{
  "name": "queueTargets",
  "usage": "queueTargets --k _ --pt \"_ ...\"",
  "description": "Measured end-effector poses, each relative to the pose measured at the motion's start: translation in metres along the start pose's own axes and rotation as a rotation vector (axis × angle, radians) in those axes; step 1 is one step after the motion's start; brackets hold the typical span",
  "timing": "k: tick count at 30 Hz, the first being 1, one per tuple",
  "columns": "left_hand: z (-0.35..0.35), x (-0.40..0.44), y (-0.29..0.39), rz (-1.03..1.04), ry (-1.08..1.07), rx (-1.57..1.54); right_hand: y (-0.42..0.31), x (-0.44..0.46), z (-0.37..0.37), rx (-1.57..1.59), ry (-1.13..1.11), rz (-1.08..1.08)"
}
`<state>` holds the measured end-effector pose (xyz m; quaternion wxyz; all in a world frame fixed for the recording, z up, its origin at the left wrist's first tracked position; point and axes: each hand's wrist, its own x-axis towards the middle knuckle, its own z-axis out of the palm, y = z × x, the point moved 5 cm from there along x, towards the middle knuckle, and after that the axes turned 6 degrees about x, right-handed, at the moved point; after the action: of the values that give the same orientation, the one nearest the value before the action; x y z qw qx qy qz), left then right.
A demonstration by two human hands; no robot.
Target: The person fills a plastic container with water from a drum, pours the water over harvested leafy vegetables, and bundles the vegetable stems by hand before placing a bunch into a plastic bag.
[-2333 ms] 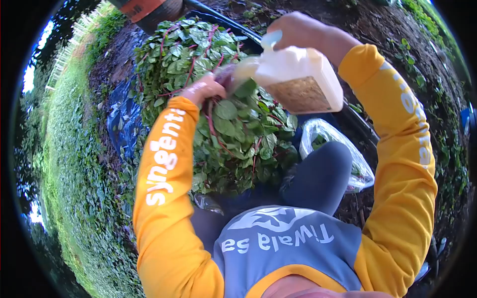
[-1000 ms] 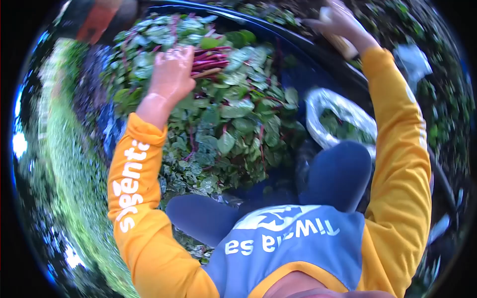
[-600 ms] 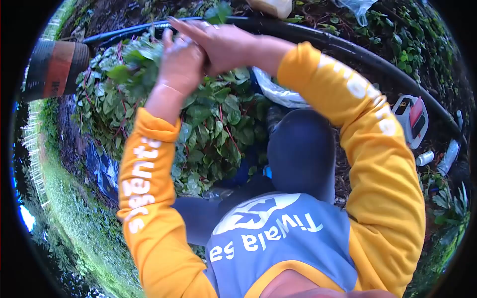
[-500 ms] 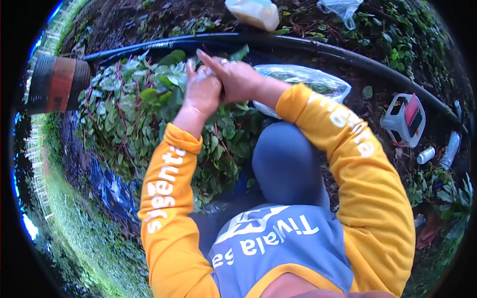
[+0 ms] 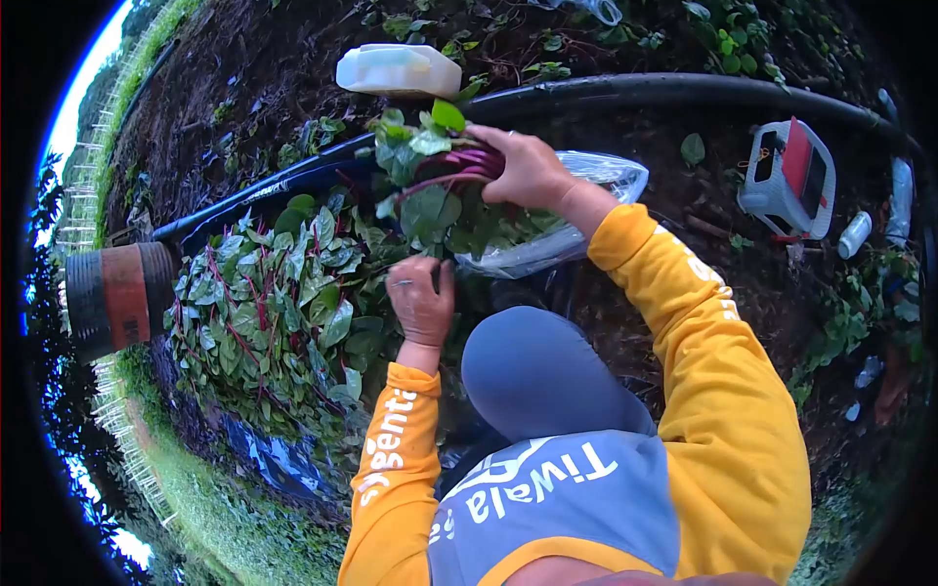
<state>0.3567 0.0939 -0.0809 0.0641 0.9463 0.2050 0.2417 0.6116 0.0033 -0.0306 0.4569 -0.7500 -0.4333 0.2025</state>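
My right hand (image 5: 528, 174) is closed round a bunch of leafy greens (image 5: 430, 181) with dark red stems, its leaves pointing left. Just below the bunch, my left hand (image 5: 422, 305) has its fingers loosely curled and the thumb apart from them, with nothing visible between. It is beside the right edge of a large pile of the same greens (image 5: 259, 317). A clear plastic bag (image 5: 557, 249) lies under and behind my right hand, partly hidden by it. Above the bunch, a whitish plastic jug (image 5: 399, 70) lies on the soil.
A dark hose or pipe (image 5: 684, 90) curves behind the bag. At the right are a grey-white plastic object with a red panel (image 5: 806, 176), a can-like item (image 5: 855, 234) and a clear bottle (image 5: 900, 200). A dark ribbed cylinder with an orange band (image 5: 122, 298) stands left.
The jug was put down, and my hands met around the bunch. Since then they have parted: my right hand has the bunch, and my left hand has moved lower. The camera view has turned.
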Motion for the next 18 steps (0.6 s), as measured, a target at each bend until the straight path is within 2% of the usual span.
queueTargets --k 2,5,6,8,11,13,15,18 --pt "0.039 -0.024 0.002 -0.124 -0.183 -0.175 -0.005 0.012 -0.024 0.166 0.011 -0.065" --pt "0.079 -0.004 -0.003 -0.092 -0.019 0.023 -0.020 0.028 -0.047 0.368 -0.052 -0.178" --pt "0.098 0.008 -0.009 -0.075 0.013 0.081 -0.023 0.030 -0.050 0.415 -0.092 -0.140" --pt "0.147 0.035 -0.042 -0.427 -0.306 -0.163 -0.018 0.033 -0.048 0.520 -0.168 -0.100" --pt "0.126 0.073 -0.033 -0.433 -0.489 0.033 0.000 0.027 -0.033 0.710 -0.343 -0.046" --pt "0.114 0.084 -0.030 -0.412 -0.541 0.139 0.028 0.012 -0.017 0.823 -0.513 0.171" --pt "0.111 0.089 -0.031 -0.396 -0.577 0.200 0.080 0.002 0.007 0.775 -0.691 0.253" --pt "0.110 0.097 -0.042 -0.465 -0.654 0.220 0.152 -0.020 0.016 0.623 -0.815 0.626"
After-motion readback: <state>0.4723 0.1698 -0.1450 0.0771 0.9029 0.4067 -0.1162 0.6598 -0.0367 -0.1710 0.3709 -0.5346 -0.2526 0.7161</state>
